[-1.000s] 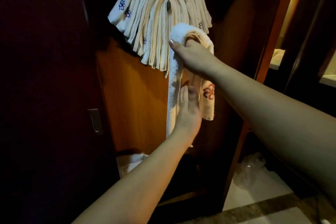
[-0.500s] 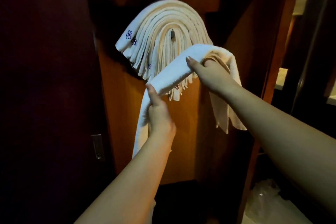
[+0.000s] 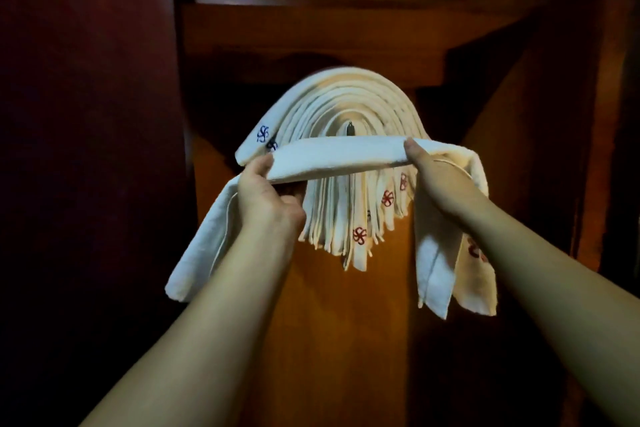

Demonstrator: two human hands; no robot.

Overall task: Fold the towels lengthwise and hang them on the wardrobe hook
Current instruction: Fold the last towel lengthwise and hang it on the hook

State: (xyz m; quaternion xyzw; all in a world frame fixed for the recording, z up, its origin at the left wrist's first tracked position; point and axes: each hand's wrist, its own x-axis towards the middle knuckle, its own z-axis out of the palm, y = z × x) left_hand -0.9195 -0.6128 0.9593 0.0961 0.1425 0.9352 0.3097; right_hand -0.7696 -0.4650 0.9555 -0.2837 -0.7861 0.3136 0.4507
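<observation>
Head view: left hand and right hand, each grip grasping the folded towel, hold it level.

A bedroom or hotel-room closet, by the look of it: a dark reddish-brown wooden wardrobe panel with a plank shelf above, dimly lit. A thick arch of folded cream towels with embroidered pinwheel logos (blue and red) hangs from a small metal hook.
</observation>
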